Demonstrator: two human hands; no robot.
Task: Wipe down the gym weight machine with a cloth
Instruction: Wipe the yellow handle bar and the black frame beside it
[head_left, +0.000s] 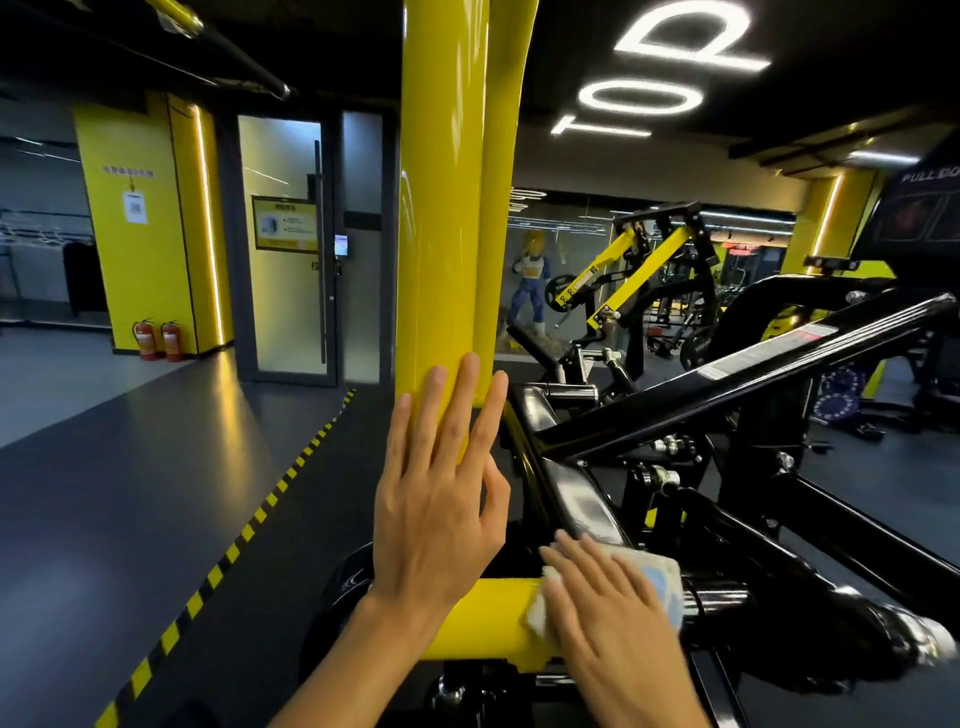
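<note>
Head view: left hand (436, 499), fingers straight, braced flat on glossy yellow steel upright (441, 208) for steadiness; right hand (613, 618), fingers flat, pressing folded white cloth (660, 577) onto near yellow crossbar (483, 618).

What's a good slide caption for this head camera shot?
Left hand braced flat on the yellow upright, right hand pressing a white cloth onto the machine's yellow crossbar.

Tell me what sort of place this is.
A commercial gym, most likely. A yellow and black weight machine stands in the background, a black machine frame with a yellow upright post fills the foreground, and black rubber flooring with hazard-striped tape runs alongside.
</note>
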